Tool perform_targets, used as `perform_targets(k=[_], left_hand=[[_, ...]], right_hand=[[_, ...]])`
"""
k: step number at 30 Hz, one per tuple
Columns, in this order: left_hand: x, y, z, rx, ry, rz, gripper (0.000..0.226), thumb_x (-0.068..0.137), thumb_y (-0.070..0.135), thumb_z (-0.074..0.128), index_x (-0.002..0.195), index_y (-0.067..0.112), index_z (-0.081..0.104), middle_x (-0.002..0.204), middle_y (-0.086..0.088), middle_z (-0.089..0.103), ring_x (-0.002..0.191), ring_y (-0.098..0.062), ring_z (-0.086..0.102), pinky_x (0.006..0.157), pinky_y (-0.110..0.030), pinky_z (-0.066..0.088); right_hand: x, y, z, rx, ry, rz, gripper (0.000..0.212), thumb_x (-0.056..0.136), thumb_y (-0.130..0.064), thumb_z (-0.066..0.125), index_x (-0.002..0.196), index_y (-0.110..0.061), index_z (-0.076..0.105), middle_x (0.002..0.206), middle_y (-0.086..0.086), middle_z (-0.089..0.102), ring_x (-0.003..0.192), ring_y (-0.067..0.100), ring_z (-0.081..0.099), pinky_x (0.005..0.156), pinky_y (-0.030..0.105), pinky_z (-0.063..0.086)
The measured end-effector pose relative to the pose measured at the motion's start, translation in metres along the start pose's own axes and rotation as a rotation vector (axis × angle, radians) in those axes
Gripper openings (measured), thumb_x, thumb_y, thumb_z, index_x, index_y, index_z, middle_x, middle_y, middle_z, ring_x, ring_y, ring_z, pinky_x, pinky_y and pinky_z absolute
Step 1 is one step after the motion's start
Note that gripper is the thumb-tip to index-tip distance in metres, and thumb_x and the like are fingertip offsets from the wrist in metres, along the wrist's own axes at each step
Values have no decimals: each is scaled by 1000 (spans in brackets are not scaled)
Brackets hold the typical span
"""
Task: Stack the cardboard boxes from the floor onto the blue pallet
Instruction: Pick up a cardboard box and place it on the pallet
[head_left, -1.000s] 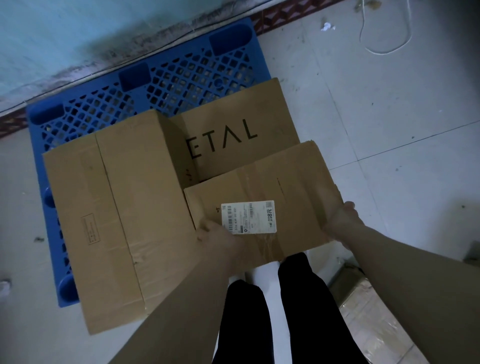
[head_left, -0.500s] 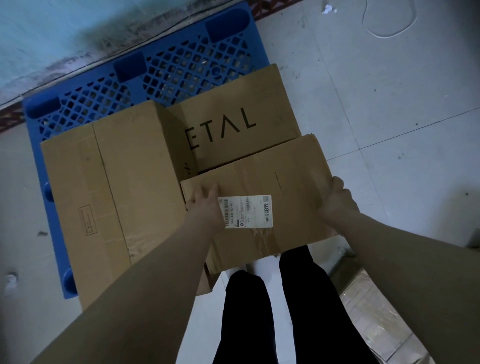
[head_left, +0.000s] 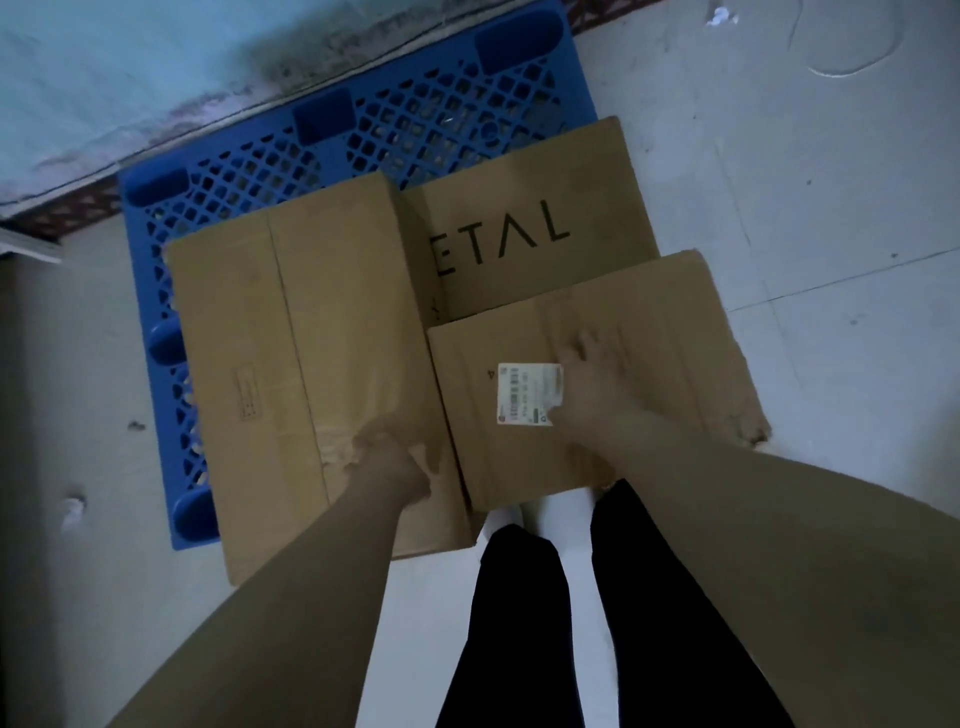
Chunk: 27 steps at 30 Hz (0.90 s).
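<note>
The blue pallet (head_left: 363, 130) is moulded plastic lattice, faintly glossy. The large box (head_left: 291, 364), the printed box (head_left: 545, 208) and the labelled box (head_left: 675, 338) are matt brown cardboard (the last creased, one corner ragged); its label (head_left: 524, 393) is white paper.

1. Along the back of the blue pallet (head_left: 363, 130), a strip of bare lattice lies open between the boxes and the wall (head_left: 130, 78).
2. The tall box (head_left: 311, 338), ETAL box (head_left: 545, 208) and labelled box (head_left: 675, 338) sit touching, their seams closed to fingers.
3. To the right is open floor (head_left: 805, 182).
4. On the near side, the person's legs (head_left: 519, 623) crowd the box edges.
</note>
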<state>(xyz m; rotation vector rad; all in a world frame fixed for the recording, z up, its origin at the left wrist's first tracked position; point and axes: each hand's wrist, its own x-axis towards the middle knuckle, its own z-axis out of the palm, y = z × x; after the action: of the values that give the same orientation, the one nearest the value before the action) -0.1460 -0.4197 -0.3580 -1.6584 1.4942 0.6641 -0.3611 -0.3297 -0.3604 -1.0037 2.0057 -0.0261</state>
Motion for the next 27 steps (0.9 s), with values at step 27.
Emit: perform_targets(k=[27], left_hand=[[107,-209,1,-435,32,-175,149,58,31,93,149,9,-23,157,-26,-3,144,-44,15,117,-55,21]], right_hand=[[-25,-125,143,-826,-266,-411,153,51,-66,80,144,-21,-33,146,13,-47,135,37,-41,104,72,-15]])
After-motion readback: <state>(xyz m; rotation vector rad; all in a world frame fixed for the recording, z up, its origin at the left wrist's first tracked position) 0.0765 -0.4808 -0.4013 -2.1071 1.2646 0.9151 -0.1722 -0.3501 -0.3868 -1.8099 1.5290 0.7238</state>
